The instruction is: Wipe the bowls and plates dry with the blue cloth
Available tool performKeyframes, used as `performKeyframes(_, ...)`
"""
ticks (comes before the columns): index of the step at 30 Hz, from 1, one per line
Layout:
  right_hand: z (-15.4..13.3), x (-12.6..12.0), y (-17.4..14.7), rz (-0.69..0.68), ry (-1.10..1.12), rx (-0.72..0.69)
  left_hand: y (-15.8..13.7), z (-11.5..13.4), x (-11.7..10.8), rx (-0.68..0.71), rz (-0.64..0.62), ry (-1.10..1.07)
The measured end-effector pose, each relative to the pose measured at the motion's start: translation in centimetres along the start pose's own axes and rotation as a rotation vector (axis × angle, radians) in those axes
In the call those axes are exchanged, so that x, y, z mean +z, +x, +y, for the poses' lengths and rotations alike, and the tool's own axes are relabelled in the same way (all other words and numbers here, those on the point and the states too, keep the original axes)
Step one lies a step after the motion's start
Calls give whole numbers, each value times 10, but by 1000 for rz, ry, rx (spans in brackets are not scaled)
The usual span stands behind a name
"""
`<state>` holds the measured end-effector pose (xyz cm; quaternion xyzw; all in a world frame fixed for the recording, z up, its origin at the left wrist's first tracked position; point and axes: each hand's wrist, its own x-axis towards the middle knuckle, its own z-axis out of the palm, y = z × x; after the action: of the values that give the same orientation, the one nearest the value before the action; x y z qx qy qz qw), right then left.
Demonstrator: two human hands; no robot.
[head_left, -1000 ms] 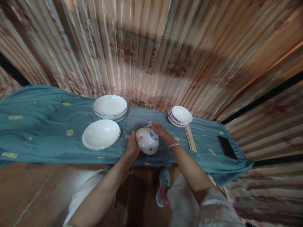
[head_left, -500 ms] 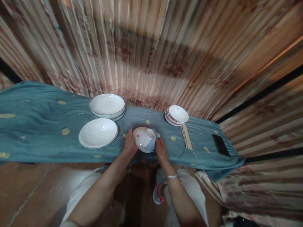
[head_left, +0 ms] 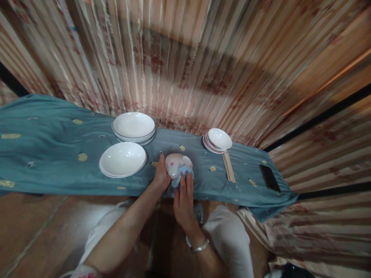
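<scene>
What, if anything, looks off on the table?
Only the phone, mildly: it lies at the right end of the table, while the other things set down are dishes and chopsticks. No spill or damage visible, held bowl included.

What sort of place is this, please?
Perhaps a curtained-off indoor space: pleated, patterned beige-brown fabric curtains hang behind a long, teal patterned fabric tablecloth, on which stacked round glossy white dishes stand.

Rather dim, warm-toned on the curtain (head_left: 162,85), with a broad, soft-edged shadow across it. Dotted with small glints on the bowl (head_left: 171,164) and dishes (head_left: 123,160); pale with glare on the floor (head_left: 78,212) at left. Slightly blurred throughout, stretched toward the edges by wide-angle distortion.
</scene>
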<state>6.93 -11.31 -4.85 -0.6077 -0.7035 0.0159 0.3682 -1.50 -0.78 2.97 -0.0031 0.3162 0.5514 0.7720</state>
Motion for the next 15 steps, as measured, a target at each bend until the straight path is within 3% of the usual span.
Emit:
performKeyframes(8,-3,-8,50,-183,-171,-297,1,1,-8,-29,28,61)
performKeyframes(15,-10,-13,108,-307,-235,-374,7,-8,-7,201,27,42)
